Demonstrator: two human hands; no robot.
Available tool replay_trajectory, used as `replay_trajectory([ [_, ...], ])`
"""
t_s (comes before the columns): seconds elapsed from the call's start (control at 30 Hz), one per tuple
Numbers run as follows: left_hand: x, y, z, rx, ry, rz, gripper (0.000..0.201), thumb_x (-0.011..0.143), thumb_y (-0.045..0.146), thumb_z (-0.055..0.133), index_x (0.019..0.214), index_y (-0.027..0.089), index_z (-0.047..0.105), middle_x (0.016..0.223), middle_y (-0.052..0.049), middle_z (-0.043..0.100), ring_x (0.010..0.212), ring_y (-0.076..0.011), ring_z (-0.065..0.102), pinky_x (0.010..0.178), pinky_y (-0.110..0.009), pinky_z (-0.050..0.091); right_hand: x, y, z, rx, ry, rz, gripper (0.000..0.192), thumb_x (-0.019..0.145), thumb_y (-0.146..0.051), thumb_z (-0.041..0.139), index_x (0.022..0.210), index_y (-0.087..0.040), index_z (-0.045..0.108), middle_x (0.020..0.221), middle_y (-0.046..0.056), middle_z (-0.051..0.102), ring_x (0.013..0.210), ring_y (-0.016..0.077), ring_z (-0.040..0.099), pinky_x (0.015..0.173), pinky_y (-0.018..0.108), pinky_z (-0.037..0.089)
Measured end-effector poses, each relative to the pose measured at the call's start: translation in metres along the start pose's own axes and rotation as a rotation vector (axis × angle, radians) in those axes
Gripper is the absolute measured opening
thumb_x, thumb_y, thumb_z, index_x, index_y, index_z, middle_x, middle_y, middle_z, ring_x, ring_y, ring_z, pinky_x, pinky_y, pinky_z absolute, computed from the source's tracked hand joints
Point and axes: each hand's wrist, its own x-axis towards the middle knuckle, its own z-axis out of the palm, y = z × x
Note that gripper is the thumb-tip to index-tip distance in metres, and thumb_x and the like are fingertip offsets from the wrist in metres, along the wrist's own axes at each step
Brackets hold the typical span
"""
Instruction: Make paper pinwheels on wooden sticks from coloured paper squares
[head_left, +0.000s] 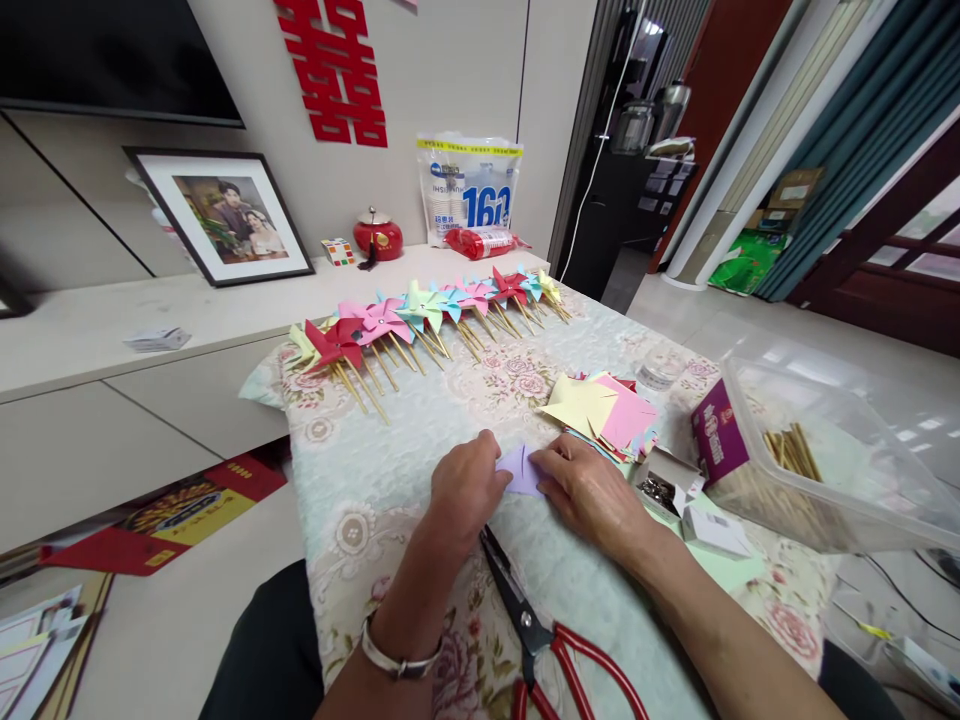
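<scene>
Purple paper [523, 468], 1 pc, w/ slit lines: low over cloth-covered surface [420, 430], between both hands; contact w/ cloth unclear. L hand [465, 490]: fingers curled in, thumb tip pinched on paper's left side, next to no gap. R hand [589, 487]: thumb & forefinger closed on right side, rest loosely bent.

Step in hand, by judgement: bending or straightening of slit paper. Handling notes: light pinch, esp. nr slit ends, as prob. weakest spots; even pull L/R, no twist; soft curves over hard creases; edges lined up before any pressing. Thin stock, likely springy; one hand best as anchor, other for shaping.

Scissors [529, 625], 1 pr, red handles: on surface, nearer edge, blade tips just beside L wrist; best shifted clear of forearms. Cut sheets [581, 405], 1 pile, asst. colours: beyond R hand. Small box [664, 485], flaps up, w/ metal bits: right of R hand; knock risk from R forearm. Pinwheels [427, 305], 1 row, on sticks: far side; handy ref. for shape.
</scene>
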Motion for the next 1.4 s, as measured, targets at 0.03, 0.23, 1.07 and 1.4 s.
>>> replay_trajectory([
  [0.03, -0.001, 0.001, -0.001, 0.008, -0.006, -0.002, 0.026, 0.083, 0.027, 0.059, 0.108, 0.020, 0.060, 0.098, -0.008, 0.072, 0.093, -0.0260, 0.066, 0.073, -0.033, 0.041, 0.000, 0.000, 0.000, -0.007, -0.001, -0.014, 0.023, 0.093, -0.014, 0.054, 0.113, -0.020, 0.066, 0.101, 0.009, 0.061, 0.092, 0.0202, 0.058, 0.077, 0.028, 0.042],
  [0.23, -0.010, 0.014, -0.003, 0.165, 0.055, 0.036, 0.024, 0.085, 0.024, 0.060, 0.108, 0.019, 0.061, 0.115, -0.013, 0.067, 0.109, -0.0301, 0.058, 0.086, -0.038, 0.040, 0.001, -0.002, 0.000, -0.082, -0.045, -0.034, 0.025, 0.100, -0.019, 0.046, 0.107, -0.018, 0.070, 0.093, 0.009, 0.060, 0.086, 0.0195, 0.056, 0.072, 0.029, 0.038],
  [1.07, -0.014, 0.016, 0.018, 0.248, -0.021, 0.280, 0.049, 0.093, 0.008, 0.031, 0.129, 0.019, 0.062, 0.106, -0.016, 0.065, 0.100, -0.0310, 0.063, 0.082, -0.040, 0.047, -0.002, -0.003, 0.000, -0.128, -0.049, -0.070, 0.027, 0.103, -0.018, 0.041, 0.099, -0.016, 0.068, 0.092, 0.010, 0.061, 0.080, 0.0189, 0.055, 0.069, 0.029, 0.038],
  [1.4, -0.014, 0.022, 0.016, 0.256, -0.017, 0.234, 0.049, 0.091, 0.007, 0.035, 0.131, 0.018, 0.059, 0.113, -0.014, 0.068, 0.106, -0.0313, 0.063, 0.088, -0.041, 0.049, -0.003, -0.003, 0.000, -0.139, -0.057, -0.054, 0.025, 0.103, -0.018, 0.042, 0.096, -0.016, 0.066, 0.092, 0.008, 0.060, 0.081, 0.0179, 0.054, 0.070, 0.028, 0.036],
])
